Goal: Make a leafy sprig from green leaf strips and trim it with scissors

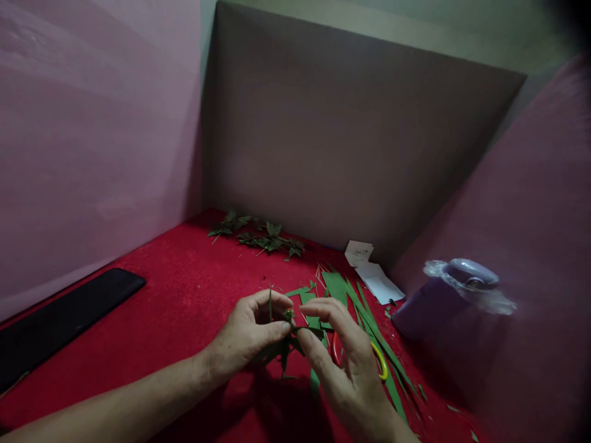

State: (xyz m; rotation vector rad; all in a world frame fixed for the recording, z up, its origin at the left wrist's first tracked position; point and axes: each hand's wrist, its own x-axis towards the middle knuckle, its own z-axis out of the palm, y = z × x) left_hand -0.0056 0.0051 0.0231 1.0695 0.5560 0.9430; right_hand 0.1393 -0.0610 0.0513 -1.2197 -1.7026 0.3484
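Note:
My left hand (pixel 252 335) and my right hand (pixel 344 363) meet low in the middle of the view, over a red cloth-covered table (pixel 175 307). Both pinch a small green leafy paper piece (pixel 284 347) between thumb and fingers; its leaves hang below the hands. Green paper strips (pixel 364 314) lie just beyond and to the right of my right hand. Scissors with a yellow and red handle (pixel 381 362) lie under my right hand, partly hidden.
A row of small green leaf pieces (pixel 263 237) lies at the back by a brown board. White paper cards (pixel 373 277) sit at the back right. A purple container with clear wrap (pixel 443 298) stands right. A black flat object (pixel 60 320) lies left.

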